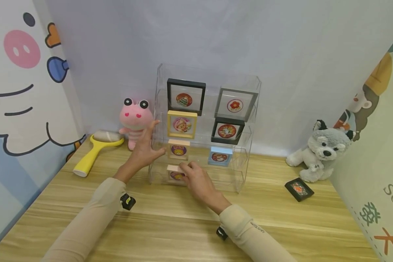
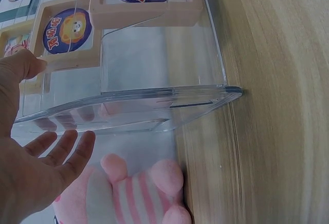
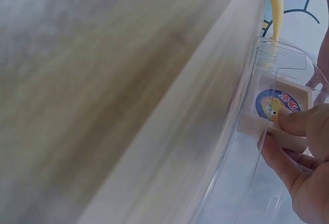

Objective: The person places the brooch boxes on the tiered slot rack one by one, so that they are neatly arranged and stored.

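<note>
A clear acrylic tiered stand [image 1: 209,78] holds several small square display frames with round stickers. My right hand [image 1: 199,182] pinches the pale beige frame [image 1: 174,176] on the lowest tier, at its left end. In the right wrist view, thumb and fingers grip the frame's edge beside its purple lion sticker [image 3: 268,105]. At the stand's left side, my left hand [image 1: 143,148] is spread with straight fingers. The left wrist view shows its thumb and fingers on opposite sides of the clear side panel [image 2: 128,98]; whether the fingertips touch it, I cannot tell.
A pink plush toy [image 1: 135,116] sits close behind my left hand, with a yellow-handled lint roller [image 1: 93,154] to its left. At the right are a grey plush dog [image 1: 325,147] and a black frame [image 1: 299,189] lying on the wooden table [image 1: 170,233].
</note>
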Motion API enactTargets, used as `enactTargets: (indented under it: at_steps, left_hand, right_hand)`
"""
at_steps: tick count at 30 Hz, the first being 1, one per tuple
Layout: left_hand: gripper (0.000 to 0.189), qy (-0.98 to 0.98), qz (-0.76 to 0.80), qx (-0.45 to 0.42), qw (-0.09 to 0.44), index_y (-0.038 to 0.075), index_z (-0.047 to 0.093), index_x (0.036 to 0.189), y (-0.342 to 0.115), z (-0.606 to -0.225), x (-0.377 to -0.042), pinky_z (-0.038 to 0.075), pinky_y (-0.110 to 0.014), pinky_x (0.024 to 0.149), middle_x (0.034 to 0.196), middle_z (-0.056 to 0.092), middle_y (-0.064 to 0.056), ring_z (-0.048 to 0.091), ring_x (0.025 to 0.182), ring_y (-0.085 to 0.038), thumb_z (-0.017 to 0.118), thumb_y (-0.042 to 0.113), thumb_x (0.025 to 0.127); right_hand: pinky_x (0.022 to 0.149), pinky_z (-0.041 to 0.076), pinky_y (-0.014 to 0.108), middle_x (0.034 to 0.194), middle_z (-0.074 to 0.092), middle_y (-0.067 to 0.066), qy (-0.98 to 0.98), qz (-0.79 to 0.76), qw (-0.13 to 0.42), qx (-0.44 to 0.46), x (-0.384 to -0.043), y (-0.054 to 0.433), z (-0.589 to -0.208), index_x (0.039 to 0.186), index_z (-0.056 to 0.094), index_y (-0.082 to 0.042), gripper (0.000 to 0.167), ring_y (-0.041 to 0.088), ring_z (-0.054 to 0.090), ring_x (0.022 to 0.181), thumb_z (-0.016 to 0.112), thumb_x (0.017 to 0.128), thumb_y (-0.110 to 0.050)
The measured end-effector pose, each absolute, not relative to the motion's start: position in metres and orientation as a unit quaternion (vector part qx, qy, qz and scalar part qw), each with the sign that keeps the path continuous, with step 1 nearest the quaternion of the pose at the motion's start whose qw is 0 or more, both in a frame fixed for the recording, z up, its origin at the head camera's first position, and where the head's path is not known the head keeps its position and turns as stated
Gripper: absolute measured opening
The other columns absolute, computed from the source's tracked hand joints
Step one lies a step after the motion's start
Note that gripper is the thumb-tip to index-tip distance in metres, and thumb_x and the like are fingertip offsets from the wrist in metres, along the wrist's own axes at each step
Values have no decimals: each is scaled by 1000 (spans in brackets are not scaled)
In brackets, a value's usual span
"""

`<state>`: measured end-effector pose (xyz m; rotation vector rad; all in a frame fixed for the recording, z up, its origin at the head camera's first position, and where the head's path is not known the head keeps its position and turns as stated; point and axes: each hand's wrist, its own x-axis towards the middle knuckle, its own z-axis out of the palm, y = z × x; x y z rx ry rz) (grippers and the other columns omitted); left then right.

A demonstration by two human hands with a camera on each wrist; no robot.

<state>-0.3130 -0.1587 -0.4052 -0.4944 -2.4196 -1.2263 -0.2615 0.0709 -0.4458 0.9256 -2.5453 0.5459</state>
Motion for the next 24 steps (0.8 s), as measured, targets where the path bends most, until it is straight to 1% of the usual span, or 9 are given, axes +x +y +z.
enactTargets:
  at_steps: [5,11,16,24]
  left_hand:
    - [90,-863,-438,-172,186,16,27,153,-158,-405,-313,39,-63,109,155,34,-25,42,136,-47,76,5,78]
    - [89,-865,-436,-167,183,15,27,152,-158,-404,-311,39,-64,109,154,35,-27,43,135,-48,75,6,78]
    - [90,-864,-439,-168,182,15,27,152,-158,-404,-311,38,-64,109,154,36,-26,42,136,-48,76,5,77]
    - [90,-864,-438,-171,183,16,27,152,-158,-404,-311,40,-65,108,153,36,-27,43,135,-48,75,6,78]
  right_hand:
    - [62,57,32,96,64,9,-909,192,184,321,-262,71,-445,118,62,-13,36,25,67,75,76,85,-9]
    - [63,56,30,98,65,10,-911,198,178,316,-261,75,-443,123,62,-11,39,22,67,75,76,86,-10]
    - [65,57,30,100,65,11,-907,213,183,315,-260,79,-441,122,63,-9,39,20,67,75,76,86,-10]
    - [70,58,31,105,64,12,-901,248,180,308,-249,96,-429,122,62,-6,39,21,67,82,76,86,-11]
